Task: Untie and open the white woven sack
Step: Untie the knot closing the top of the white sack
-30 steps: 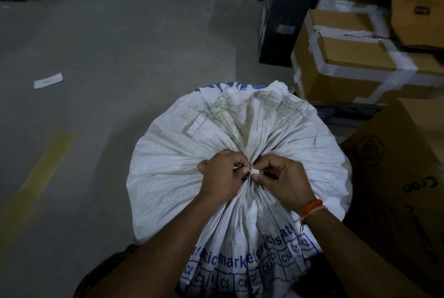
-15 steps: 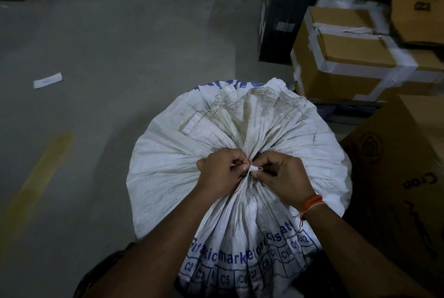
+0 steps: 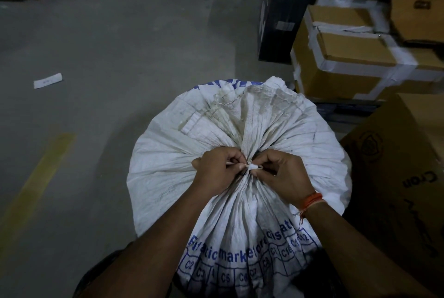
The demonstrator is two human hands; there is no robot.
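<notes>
A full white woven sack [image 3: 300, 143] with blue print stands on the floor in front of me, its neck gathered tight at the middle. A small white tie [image 3: 252, 166] closes the neck. My left hand [image 3: 216, 170] pinches the tie's left end with curled fingers. My right hand [image 3: 283, 172], with an orange thread band at the wrist, pinches the tie's right end. The two hands almost touch over the knot, and most of the knot is hidden under the fingers.
Taped cardboard boxes [image 3: 355, 62] are stacked at the right, with a dark box [image 3: 283, 14] behind them and a large brown carton [image 3: 408, 177] close beside the sack. Grey concrete floor [image 3: 108, 57] lies to the left, with a white paper slip [image 3: 48, 80] and a yellow line [image 3: 36, 177].
Both hands stay at the tie and their fingers have shifted slightly on it. The sack is still closed.
</notes>
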